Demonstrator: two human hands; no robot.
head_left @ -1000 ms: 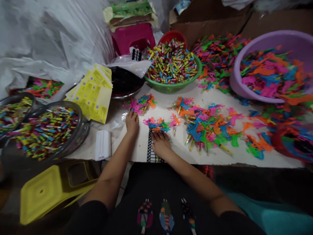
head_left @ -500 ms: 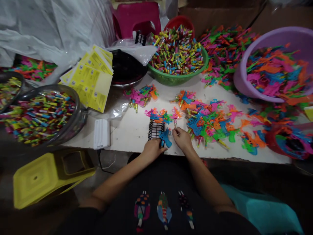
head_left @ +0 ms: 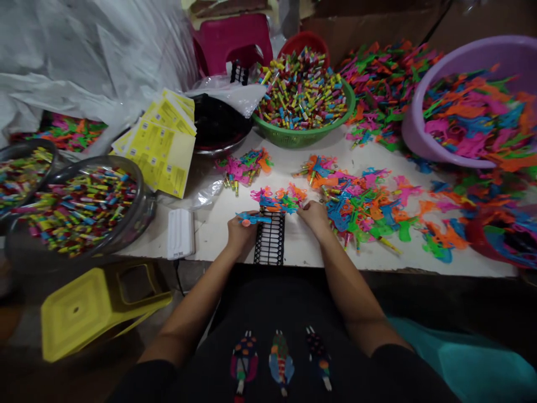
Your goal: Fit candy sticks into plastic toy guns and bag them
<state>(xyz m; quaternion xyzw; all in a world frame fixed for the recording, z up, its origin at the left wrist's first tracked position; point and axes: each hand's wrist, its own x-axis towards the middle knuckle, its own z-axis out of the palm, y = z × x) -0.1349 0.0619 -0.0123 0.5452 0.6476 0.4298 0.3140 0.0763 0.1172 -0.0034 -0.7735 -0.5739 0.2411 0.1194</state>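
My left hand (head_left: 242, 238) is closed on a blue toy gun (head_left: 254, 219), held over the left edge of a black slotted strip (head_left: 269, 238). The strip lies lengthwise on the table and reaches its front edge. A row of colourful toy guns (head_left: 279, 198) sits at the strip's far end. My right hand (head_left: 315, 218) is pinched at the right end of that row, just under an orange toy gun (head_left: 300, 192); its fingertips partly hide the grip. A larger loose pile of toy guns (head_left: 361, 204) lies right beside this hand.
A green basin (head_left: 289, 137) of small coloured tubes stands behind, a purple tub (head_left: 413, 120) of toy guns at right. Left are a clear bowl (head_left: 145, 196) of tubes, yellow printed sheets (head_left: 161, 157) and a white device (head_left: 180, 234). A yellow stool (head_left: 78, 310) stands below.
My left hand has moved left and away from me, with the blue toy gun turned sideways, uncovering the strip. My right hand has moved slightly forward, up to the row.
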